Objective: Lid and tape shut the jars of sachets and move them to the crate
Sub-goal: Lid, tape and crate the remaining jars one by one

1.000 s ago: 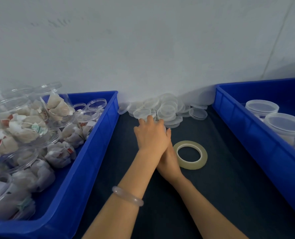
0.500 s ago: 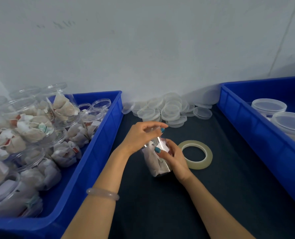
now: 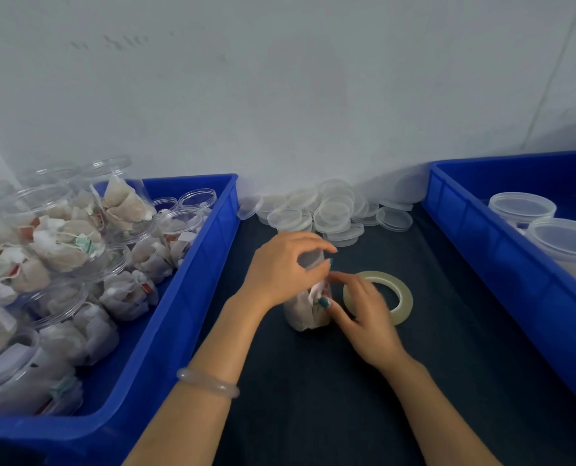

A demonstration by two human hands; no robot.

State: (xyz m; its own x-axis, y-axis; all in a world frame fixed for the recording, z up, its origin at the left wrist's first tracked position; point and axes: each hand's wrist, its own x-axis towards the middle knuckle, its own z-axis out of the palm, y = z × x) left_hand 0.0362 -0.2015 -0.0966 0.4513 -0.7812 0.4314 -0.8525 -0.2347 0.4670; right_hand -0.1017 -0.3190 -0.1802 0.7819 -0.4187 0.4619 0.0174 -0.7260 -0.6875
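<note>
far left of tape roll (image 3: pixel 405 297): blue crate (image 3: pixel 185 297) of open sachet jars (image 3: pixel 61 243). just left of roll: left hand (image 3: pixel 281 269) curled round lid (image 3: pixel 310 258) atop upright jar (image 3: pixel 305 316), right hand (image 3: pixel 364 314) gripping jar side. behind roll: loose lids heap (image 3: pixel 330 213) by wall (image 3: pixel 280 95). right of roll: second blue crate (image 3: pixel 501 264), lidded jars (image 3: pixel 522 208) inside.

Left grip (image 3: pixel 280 270) curled over jar (image 3: pixel 305 316) top — right grip (image 3: pixel 364 314) holding jar side; forearms angled inward.
</note>
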